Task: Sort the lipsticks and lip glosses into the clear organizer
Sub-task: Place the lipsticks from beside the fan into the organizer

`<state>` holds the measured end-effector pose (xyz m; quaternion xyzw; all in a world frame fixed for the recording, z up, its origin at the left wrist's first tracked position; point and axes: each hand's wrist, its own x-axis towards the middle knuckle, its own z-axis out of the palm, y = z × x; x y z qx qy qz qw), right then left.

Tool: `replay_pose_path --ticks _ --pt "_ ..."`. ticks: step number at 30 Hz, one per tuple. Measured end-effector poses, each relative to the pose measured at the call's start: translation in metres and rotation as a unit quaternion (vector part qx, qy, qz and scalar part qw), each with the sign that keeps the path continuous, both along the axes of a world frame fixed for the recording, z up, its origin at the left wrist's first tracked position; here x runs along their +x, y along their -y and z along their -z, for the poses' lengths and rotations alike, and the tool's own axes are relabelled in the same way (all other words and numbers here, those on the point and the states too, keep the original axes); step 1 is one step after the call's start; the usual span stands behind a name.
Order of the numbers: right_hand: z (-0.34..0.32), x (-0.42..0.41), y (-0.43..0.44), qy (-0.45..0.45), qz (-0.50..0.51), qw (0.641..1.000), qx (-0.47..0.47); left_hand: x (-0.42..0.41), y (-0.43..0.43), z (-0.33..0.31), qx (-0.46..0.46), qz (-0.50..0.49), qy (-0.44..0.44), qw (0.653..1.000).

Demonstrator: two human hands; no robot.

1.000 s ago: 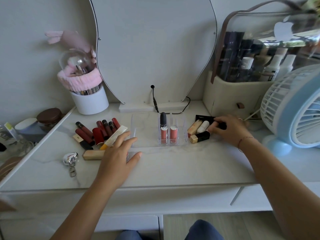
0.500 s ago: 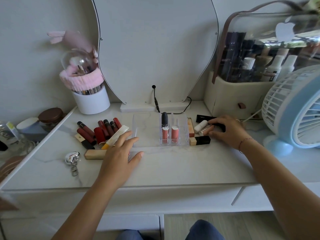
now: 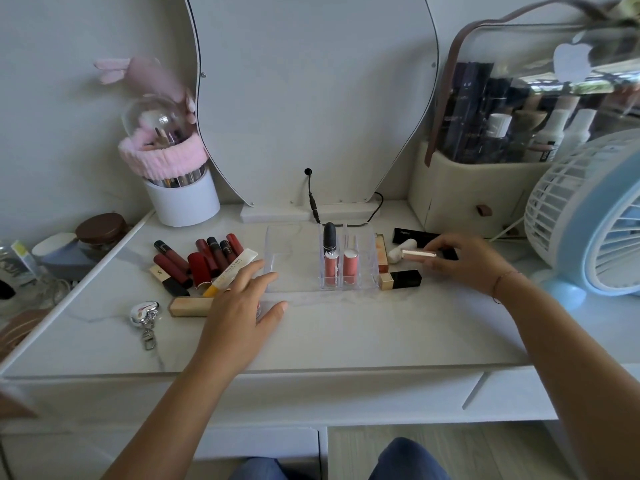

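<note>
The clear organizer (image 3: 287,268) stands mid-table with a black lipstick (image 3: 329,237) and two pink glosses (image 3: 340,268) upright in its right cells. My right hand (image 3: 465,263) pinches a pale rose-gold lipstick tube (image 3: 417,254), lifted just right of the organizer. Around it lie a white tube (image 3: 401,250), a black-and-gold lipstick (image 3: 401,279), a peach box (image 3: 382,252) and a black box (image 3: 414,234). My left hand (image 3: 242,306) rests flat with fingers spread beside the organizer's left front corner. Left of it lies a pile of red and dark glosses (image 3: 204,259).
A white brush cup (image 3: 181,199) with a pink band stands back left, a mirror (image 3: 311,98) behind the organizer, a cosmetics case (image 3: 485,188) and a blue fan (image 3: 588,220) at right. A silver keychain (image 3: 144,315) and a beige tube (image 3: 190,306) lie near the left hand.
My right hand has drawn back slightly and lifted the rose-gold tube out of the group on the right. My left hand has stayed in place.
</note>
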<state>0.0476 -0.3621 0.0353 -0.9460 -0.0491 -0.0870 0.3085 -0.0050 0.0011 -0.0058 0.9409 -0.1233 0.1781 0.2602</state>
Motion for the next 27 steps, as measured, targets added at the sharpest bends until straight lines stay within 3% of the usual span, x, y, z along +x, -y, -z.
replay_pose_path --ticks 3,9,27 --pt "-0.007 -0.002 -0.004 0.019 0.007 0.995 0.096 0.0 0.0 0.0 -0.004 0.0 0.0 1.0" --pt "-0.032 -0.005 -0.045 0.092 -0.04 0.984 0.148 -0.001 0.001 -0.001 -0.006 -0.003 -0.003 1.0" --pt "-0.03 -0.012 -0.088 0.077 -0.101 0.992 -0.021 -0.001 0.001 -0.001 -0.011 -0.002 -0.012 1.0"
